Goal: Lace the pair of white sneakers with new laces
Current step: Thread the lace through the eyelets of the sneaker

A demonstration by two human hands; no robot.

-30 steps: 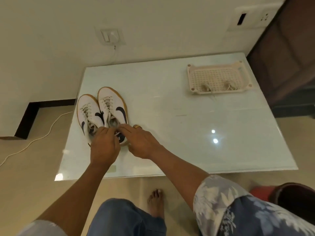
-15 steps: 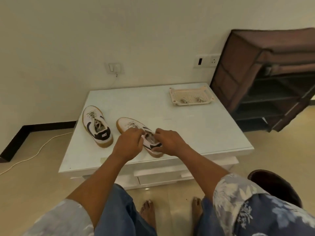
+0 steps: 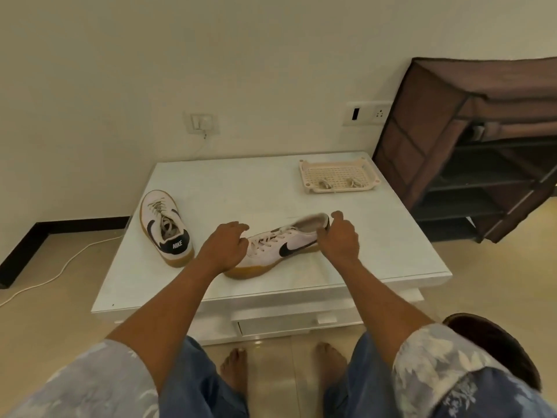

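Right grip (image 3: 339, 238) curls round the heel of the held sneaker (image 3: 289, 247), thumb and fingers pinching the heel collar; heel end is motion-blurred. Left grip (image 3: 224, 247) curls over the forefoot of the same shoe, fingers bent down by the lowest lace rows, toe hidden under the hand. Held sneaker sits near centre of the white surface (image 3: 247, 188), toe toward 8 o'clock, heel toward 2 o'clock, dark swoosh side facing the person, gum sole touching the surface along the near edge, laces threaded. Second sneaker (image 3: 164, 224) stands upright at 9 o'clock on the surface, well apart from the held one, heel with dark printed patch toward the person, toe pointing to 12 o'clock, also laced. Perforated tray (image 3: 340, 188) at 1 o'clock near the far right corner, two small lace bundles (image 3: 324, 184) side by side in it. Brown shoe rack (image 3: 422, 146) off the surface at 3 o'clock. Wall socket (image 3: 202, 122) at 11 o'clock, cable (image 3: 60, 270) on the floor at 9 o'clock. Bare feet (image 3: 233, 369) at 6 o'clock.
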